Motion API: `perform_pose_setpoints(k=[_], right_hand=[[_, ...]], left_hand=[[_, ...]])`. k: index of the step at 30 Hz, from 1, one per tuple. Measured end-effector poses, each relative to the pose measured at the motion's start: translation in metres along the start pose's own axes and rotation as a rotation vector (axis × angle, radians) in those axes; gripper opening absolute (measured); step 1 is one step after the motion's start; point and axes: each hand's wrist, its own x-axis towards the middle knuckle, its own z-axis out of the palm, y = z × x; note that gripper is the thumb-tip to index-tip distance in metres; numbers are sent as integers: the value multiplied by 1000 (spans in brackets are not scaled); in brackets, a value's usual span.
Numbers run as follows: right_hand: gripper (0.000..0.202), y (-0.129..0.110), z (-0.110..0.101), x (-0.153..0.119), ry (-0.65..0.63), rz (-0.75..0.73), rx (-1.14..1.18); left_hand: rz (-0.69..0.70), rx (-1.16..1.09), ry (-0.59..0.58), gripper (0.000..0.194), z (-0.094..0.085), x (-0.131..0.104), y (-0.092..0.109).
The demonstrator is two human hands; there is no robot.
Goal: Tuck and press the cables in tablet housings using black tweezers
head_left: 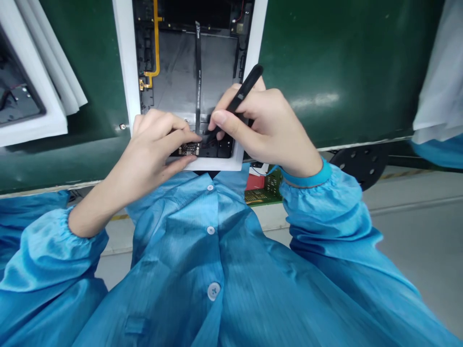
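Observation:
A tablet-like device shell [217, 58] lies open-backed on a white sheet. My left hand [159, 137] is at its near end, with thumb and forefinger closed about the edges of a small circuit board [188, 149]. Black tweezers [246, 89] slant up out of my right hand [262, 123], which grips them like a pen. Their tips point down beside the board, and my fingers partly hide them. A black flat ribbon cable [198, 77] runs along the middle of the shell to the board area. An orange flex cable [156, 43] lies along the shell's left side.
The green table [325, 62] ends close to my body. To the left, another device [18, 103] lies on white sheets [54, 53]. White material [439, 72] hangs at the right. A black round stool seat [360, 166] and a green crate [264, 195] are below the edge.

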Motion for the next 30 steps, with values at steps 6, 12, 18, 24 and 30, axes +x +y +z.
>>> perform_pose_setpoints(k=[6,12,18,24,30], right_hand=[[52,2,-2,0,-40,-2,42],[54,7,0,2,-8,-64,-13],[45,14,4,-12,258,-148,-40],[28,27,9,-27,360,-304,-164],[40,28,5,-24,235,-219,-272]], left_hand=[[55,66,27,22,3,-3,0],[177,129,87,22,7,-7,-2],[226,190,145,26,11,-11,-4],[309,291,46,30,6,-8,-9],[338,250,74,27,4,-1,-13]])
